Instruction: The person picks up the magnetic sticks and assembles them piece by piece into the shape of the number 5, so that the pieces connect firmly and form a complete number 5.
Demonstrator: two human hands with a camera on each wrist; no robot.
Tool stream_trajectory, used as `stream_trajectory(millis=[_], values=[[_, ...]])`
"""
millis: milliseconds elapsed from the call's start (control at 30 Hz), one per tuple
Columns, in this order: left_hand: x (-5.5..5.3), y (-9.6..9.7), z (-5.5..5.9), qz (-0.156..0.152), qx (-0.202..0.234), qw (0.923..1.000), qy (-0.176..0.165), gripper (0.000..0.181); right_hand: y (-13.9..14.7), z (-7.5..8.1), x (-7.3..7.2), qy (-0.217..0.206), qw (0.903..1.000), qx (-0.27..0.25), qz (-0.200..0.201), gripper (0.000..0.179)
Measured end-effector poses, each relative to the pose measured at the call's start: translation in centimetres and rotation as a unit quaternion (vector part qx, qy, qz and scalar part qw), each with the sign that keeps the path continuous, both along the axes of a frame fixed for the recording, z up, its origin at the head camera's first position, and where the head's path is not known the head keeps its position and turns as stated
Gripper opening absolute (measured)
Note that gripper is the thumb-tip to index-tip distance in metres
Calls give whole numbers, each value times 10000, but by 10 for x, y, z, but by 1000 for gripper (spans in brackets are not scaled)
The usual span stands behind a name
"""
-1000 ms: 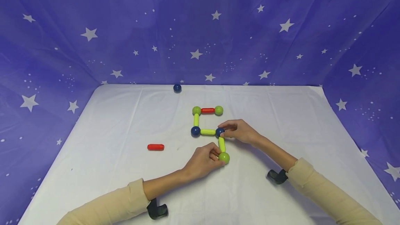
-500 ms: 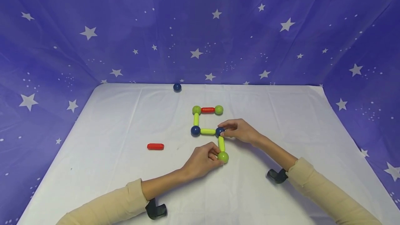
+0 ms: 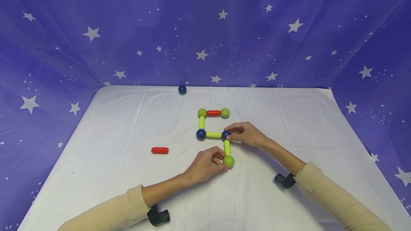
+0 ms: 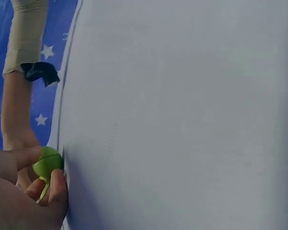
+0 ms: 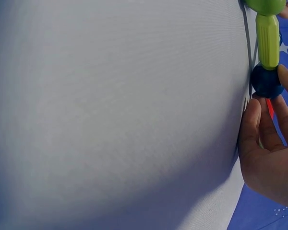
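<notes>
A chain of balls and rods lies on the white cloth. Its top is a red rod (image 3: 213, 113) between two green balls, and a yellow-green rod (image 3: 201, 123) runs down to a blue ball (image 3: 201, 134). From there another yellow-green rod (image 3: 213, 135) leads right to a second blue ball (image 3: 226, 135), which my right hand (image 3: 248, 135) pinches between thumb and fingers. Below it a yellow-green rod (image 3: 227, 148) joins a green ball (image 3: 228, 162), pinched by my left hand (image 3: 205, 165). The left wrist view shows thumb and fingers around this green ball (image 4: 48, 162).
A loose red rod (image 3: 160, 150) lies left of the chain. Near the cloth's back edge sits a loose blue ball (image 3: 182, 90). Behind the table (image 3: 128, 124) hangs a purple backdrop (image 3: 179, 31) with white stars.
My left hand has shifted slightly left with the lowest green ball, and the rod above it now stands straighter. My right hand stays on the blue ball.
</notes>
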State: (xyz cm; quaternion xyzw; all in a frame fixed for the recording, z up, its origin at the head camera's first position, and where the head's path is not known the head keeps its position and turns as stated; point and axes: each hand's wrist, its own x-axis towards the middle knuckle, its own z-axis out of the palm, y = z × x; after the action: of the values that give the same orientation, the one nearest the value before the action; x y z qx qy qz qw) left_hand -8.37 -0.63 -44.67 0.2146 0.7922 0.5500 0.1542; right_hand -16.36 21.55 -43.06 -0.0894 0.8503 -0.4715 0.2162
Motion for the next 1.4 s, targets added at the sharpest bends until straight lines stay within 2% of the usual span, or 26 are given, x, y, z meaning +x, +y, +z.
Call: stream_trajectory(millis=[133,233,367,467,567,633,800,1033,1200,1400], values=[[1,-16,5,84,-226,9996,-127,27,0,-1,0,7,10000,21,-8,37],[-1,-35,11,203,-355,9992,23,28,0,-1,0,1,10000,40,-20,37],[-5,-68,19,423,-371,9963,651,30,0,0,0,-24,10000,32,0,37],[-11,-97,24,639,-620,9883,1241,33,0,0,0,-60,10000,21,-5,37],[-17,-126,27,787,-1089,9783,1580,37,0,0,0,-51,10000,27,5,38],[-20,-144,27,768,-1384,9741,1618,39,0,0,0,-38,10000,32,22,38],[-19,-176,24,580,-1933,9699,1366,42,0,-1,0,-26,10000,39,41,38],[-19,-187,14,694,-1982,9684,1343,31,0,1,-1,-20,10000,73,3,37],[-20,-187,9,800,-1926,9689,1331,24,-1,1,-1,-1,10000,95,2,38],[-19,-182,8,871,-1820,9725,1161,23,-1,0,1,19,10000,41,47,40]])
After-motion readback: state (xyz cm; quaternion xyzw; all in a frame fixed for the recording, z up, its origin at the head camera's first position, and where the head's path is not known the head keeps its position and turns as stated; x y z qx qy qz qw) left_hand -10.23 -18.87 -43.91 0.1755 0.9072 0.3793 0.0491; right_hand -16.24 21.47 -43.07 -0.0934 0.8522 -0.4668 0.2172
